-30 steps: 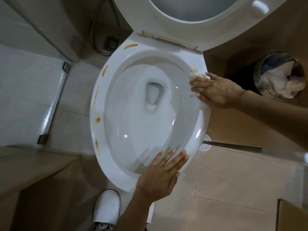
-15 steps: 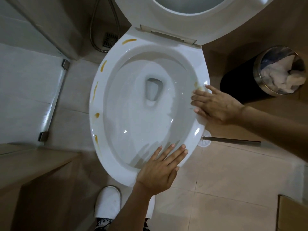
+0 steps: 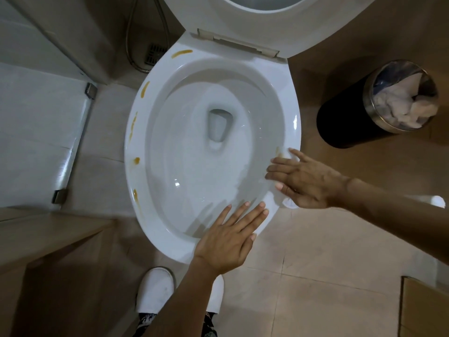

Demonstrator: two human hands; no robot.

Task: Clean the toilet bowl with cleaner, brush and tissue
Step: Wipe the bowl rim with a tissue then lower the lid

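Right hand [image 3: 306, 180] grip: fingers straight, pressing crumpled white tissue [image 3: 285, 153] flat on glossy oval toilet bowl [image 3: 155, 210] right rim. Left hand [image 3: 227, 240] spread flat on near rim. Orange-brown streaks [image 3: 145, 89] along left rim.

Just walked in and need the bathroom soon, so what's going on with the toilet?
A person is wiping the toilet rim by hand. The right hand presses a tissue flat on the right side of the rim, which looks clean above it. The left hand rests flat on the front edge. Several brown smears remain along the left side. The seat is up, and a bin holding used tissue stands nearby.
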